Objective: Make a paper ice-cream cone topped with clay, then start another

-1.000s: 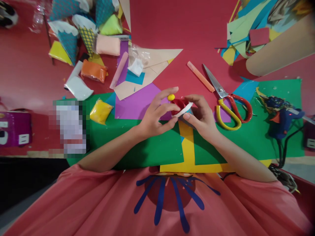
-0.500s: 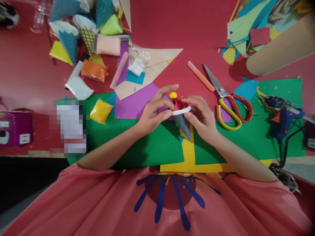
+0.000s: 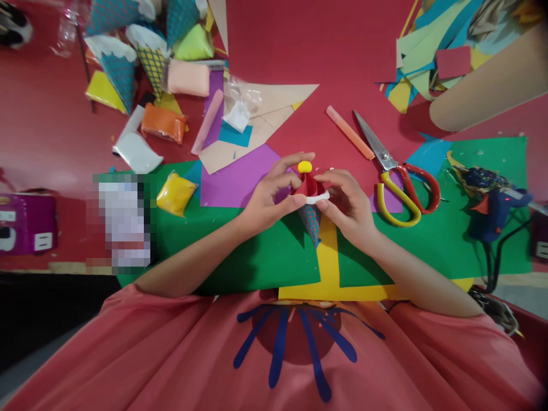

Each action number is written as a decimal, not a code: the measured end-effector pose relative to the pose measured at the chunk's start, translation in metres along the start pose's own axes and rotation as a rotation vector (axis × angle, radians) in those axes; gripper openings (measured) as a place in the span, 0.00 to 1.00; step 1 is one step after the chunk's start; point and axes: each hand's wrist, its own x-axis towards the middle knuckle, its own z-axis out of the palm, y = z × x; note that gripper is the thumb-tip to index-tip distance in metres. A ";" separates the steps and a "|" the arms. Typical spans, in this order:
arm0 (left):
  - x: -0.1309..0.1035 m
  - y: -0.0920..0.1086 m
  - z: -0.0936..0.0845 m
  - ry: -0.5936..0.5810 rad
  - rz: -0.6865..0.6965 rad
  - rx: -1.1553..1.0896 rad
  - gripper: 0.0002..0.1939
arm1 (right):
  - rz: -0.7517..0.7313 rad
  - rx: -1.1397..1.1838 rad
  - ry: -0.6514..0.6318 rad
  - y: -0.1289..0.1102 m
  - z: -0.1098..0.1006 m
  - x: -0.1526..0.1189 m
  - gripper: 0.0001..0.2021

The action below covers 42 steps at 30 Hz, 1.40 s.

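Both hands (image 3: 272,200) (image 3: 351,208) (half-curled) on white-rimmed cone (image 3: 310,221)

Through my feed, a broad, smooth red tabletop (image 3: 47,120) fills much of the view, its narrow, pale front edge (image 3: 81,268) showing at left. Below it I see a black area (image 3: 38,314), too dark to identify. Soft light leaves a faint sheen on the red.

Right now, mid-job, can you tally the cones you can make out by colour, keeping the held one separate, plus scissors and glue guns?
Held cone, between left hand and right hand: 1
Blue cones lying at upper left: 3
Yellow cone lying there: 1
Scissors: 1 pair
Glue gun: 1
Total: 7
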 end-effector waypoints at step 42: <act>-0.004 -0.004 0.009 0.098 0.063 -0.228 0.33 | 0.277 0.135 -0.164 -0.005 -0.009 0.010 0.27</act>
